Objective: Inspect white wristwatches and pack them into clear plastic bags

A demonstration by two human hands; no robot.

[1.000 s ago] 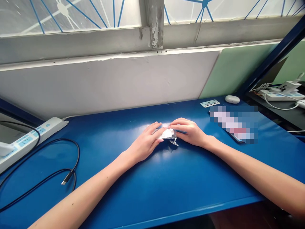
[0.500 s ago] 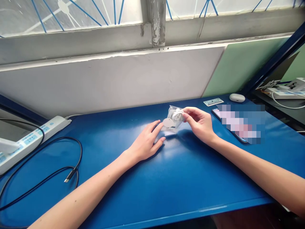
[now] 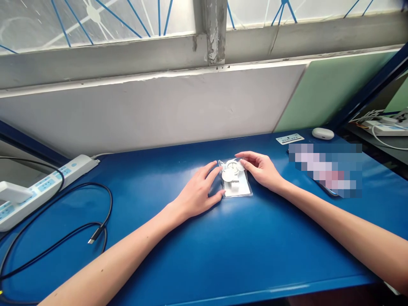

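A small clear plastic bag lies on the blue table between my hands. Inside it show a white card, a white clock-like piece with a round dial, a plain white disc and a bit of ball chain at the upper left. My right hand pinches the bag's upper right corner between thumb and fingers; the fingertips are partly hidden. Along the bag's left edge rests my left hand, fingers and thumb spread apart, the tips at or just touching the plastic.
On the left, a white power strip and a looped black cable lie on the table. To the right are a phone with a blurred screen, a card and a white earbud case. A wall stands behind.
My right hand has brought the bag down flat, slightly nearer me, from its raised and tilted position. The left hand has stayed beside it, fingers spread.
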